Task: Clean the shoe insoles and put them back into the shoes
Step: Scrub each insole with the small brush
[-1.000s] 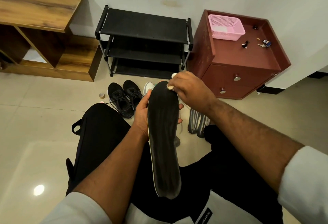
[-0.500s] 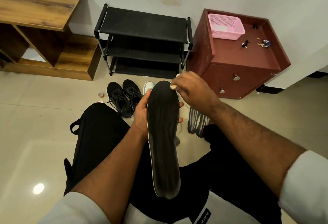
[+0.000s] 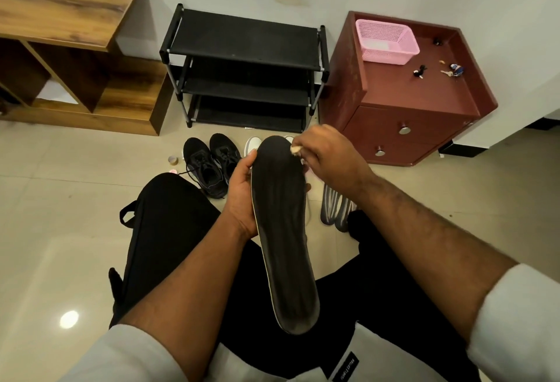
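Since the earlier frames the right hand (image 3: 327,160) is staying at the toe end of the black insole (image 3: 281,230), only shifting a little toward the far right edge of it, and the left hand (image 3: 242,196) is keeping the same grasp. The left hand is grasping the insole from the left side, with the thumb lying along its left edge and the fingers going behind it. The insole is standing almost upright in front of the person, between the two knees, with the toe end pointing away and the heel end hanging down over the lap. The right hand is pinching a small pale wad (image 3: 295,149), maybe cloth or tissue, and is pressing it against the toe end of the insole.

On the tiled floor behind the hands, a pair of black shoes (image 3: 209,163) is lying just left of the insole. A white shoe (image 3: 252,145) is showing partly behind the insole top. Grey insoles (image 3: 335,209) are lying on the floor under the right forearm. Further back, a black shoe rack (image 3: 245,69) is standing against the wall, with a red cabinet (image 3: 403,103) at its right carrying a pink basket (image 3: 386,40).
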`<move>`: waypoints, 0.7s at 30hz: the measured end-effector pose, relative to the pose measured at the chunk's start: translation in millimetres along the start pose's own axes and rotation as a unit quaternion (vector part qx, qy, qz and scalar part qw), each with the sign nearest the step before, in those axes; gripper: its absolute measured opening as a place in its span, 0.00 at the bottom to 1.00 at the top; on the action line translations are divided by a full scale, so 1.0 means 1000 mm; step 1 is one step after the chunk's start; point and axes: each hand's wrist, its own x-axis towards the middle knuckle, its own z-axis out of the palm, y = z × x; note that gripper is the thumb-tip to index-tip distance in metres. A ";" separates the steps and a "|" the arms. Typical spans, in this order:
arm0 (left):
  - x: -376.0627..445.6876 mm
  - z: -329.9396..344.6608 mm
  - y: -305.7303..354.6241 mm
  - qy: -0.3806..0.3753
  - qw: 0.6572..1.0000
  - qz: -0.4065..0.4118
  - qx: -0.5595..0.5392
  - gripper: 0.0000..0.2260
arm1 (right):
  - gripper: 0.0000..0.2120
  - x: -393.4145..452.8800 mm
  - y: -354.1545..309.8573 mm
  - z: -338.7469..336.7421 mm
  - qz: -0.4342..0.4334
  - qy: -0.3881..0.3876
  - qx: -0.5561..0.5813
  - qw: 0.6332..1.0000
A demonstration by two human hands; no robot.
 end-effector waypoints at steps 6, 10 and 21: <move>0.001 -0.004 0.005 0.080 0.996 0.020 -0.016 0.23 | 0.06 -0.045 -0.014 0.014 -0.057 -0.042 -0.013 0.997; -0.001 -0.003 0.003 0.094 0.995 0.034 0.009 0.21 | 0.12 -0.032 -0.006 0.009 -0.047 -0.023 -0.012 0.999; -0.009 0.001 0.007 0.105 0.994 0.033 -0.010 0.24 | 0.09 -0.021 -0.013 0.020 -0.078 -0.045 -0.022 0.996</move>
